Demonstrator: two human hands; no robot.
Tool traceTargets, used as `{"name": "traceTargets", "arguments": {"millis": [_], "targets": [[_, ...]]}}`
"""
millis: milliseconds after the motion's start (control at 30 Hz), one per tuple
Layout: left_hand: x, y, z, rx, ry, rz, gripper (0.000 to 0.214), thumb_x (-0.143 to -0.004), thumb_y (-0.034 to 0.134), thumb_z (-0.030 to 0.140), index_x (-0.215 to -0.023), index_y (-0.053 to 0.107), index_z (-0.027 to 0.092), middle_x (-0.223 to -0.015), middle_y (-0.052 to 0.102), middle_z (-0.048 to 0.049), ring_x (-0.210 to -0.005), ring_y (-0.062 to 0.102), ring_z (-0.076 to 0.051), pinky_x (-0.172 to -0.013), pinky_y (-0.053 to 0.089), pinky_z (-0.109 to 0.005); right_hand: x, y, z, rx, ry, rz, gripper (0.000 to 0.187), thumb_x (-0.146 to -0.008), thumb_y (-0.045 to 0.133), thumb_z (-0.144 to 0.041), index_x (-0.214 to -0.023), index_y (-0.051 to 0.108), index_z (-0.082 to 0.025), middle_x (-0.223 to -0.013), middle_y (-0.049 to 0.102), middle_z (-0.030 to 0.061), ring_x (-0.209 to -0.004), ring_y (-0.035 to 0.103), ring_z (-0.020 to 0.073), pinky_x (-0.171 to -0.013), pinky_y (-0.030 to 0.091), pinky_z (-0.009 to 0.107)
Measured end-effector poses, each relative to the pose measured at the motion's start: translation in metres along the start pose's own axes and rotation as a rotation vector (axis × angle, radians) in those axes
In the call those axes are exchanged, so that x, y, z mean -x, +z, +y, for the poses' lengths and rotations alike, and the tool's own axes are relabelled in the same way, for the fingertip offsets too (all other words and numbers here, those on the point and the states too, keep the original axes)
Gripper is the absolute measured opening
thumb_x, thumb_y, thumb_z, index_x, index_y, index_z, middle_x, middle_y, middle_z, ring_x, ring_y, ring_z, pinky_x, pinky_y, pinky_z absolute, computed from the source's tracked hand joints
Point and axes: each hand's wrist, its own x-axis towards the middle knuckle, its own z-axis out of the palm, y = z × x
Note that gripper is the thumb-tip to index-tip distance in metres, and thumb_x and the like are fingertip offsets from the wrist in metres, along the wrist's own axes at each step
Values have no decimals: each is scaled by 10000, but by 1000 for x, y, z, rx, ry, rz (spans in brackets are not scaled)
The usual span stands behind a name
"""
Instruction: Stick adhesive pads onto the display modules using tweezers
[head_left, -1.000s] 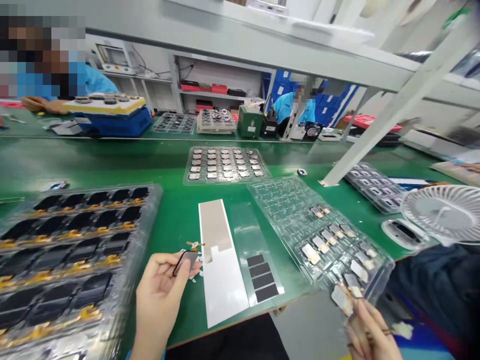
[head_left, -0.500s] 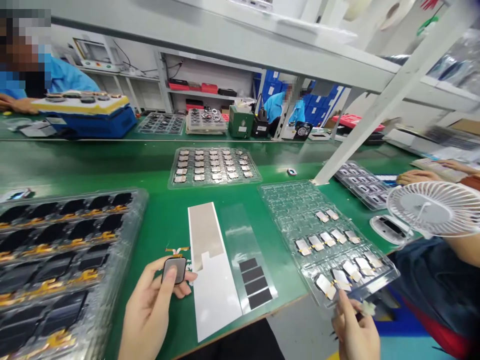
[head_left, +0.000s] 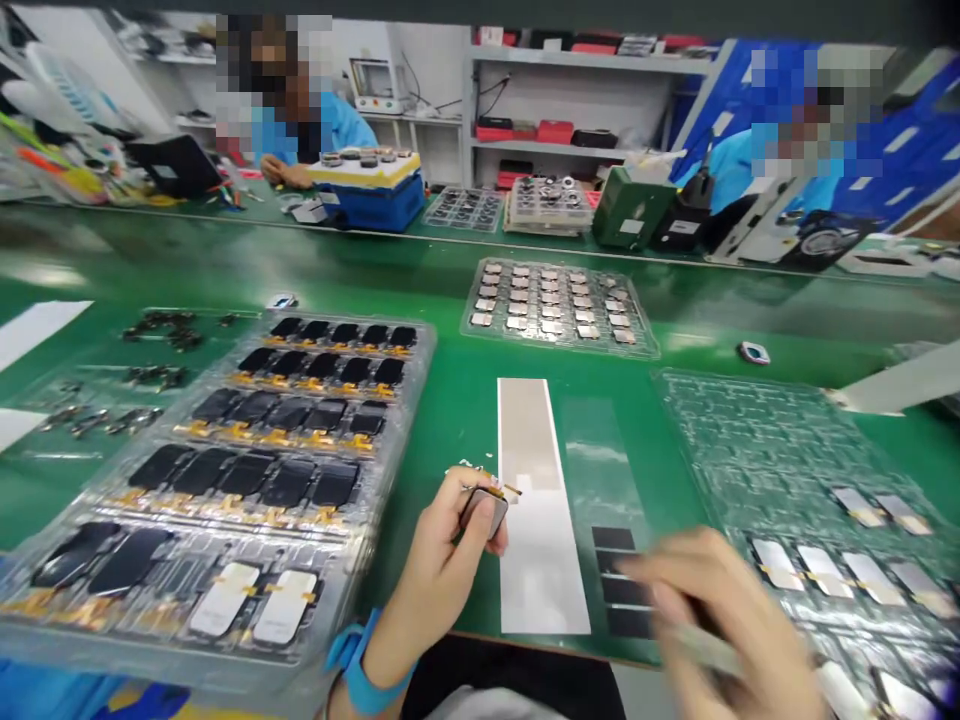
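Note:
My left hand (head_left: 457,545) grips a small watch display (head_left: 484,512) with its grey back showing and a thin flex cable sticking out at the top. Blurred by motion, my right hand (head_left: 720,610) is over the clear sheet's black rectangular stickers (head_left: 616,592), fingertips near them; a pale thing (head_left: 709,648) lies against its fingers, too smeared to name. Between the hands lies a white and beige strip (head_left: 544,560). On the left, a clear tray (head_left: 401,430) bears rows of black displays, two with white backs. Another clear tray (head_left: 750,430) at right holds white-backed displays.
A third tray (head_left: 480,335) of small parts sits behind. Loose small metal parts (head_left: 161,330) lie far left. A white post (head_left: 900,375) rises at right. Beyond a ledge are a blue box (head_left: 382,205), a green box (head_left: 630,205) and two people in blue.
The view has swung left. My right hand has moved from the right tray's front edge over to the black stickers. My left hand still holds the watch display, now tilted.

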Motion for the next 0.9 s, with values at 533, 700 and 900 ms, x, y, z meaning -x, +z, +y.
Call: {"name": "traceTargets", "arguments": {"millis": [533, 700, 900], "targets": [[2, -7, -8, -280, 34, 119, 132, -1001, 518, 292, -1023, 629, 225, -689, 534, 27, -616, 553, -149, -615, 442, -228, -62, 69, 16, 281, -452, -210, 297, -975, 381, -27, -1157, 604, -100, -1019, 701, 104, -802, 691, 166, -658, 579, 285], [0, -7, -8, -324, 64, 114, 116, -1004, 510, 271, -1007, 619, 233, -723, 594, 23, -607, 570, -132, -582, 441, -204, -62, 77, 20, 178, -347, -221, 223, -945, 455, -38, -1061, 626, -121, -924, 665, 86, -770, 645, 162, -612, 496, 268], [5, -5, -4, -208, 13, 90, 117, -1020, 480, 304, -996, 561, 222, -784, 675, -21, -656, 595, -148, -590, 442, -228, -80, 80, 32, -257, 237, -328, 125, -884, 590, -203, -765, 625, -186, -749, 627, 2, -684, 575, 126, -604, 420, 234]]}}
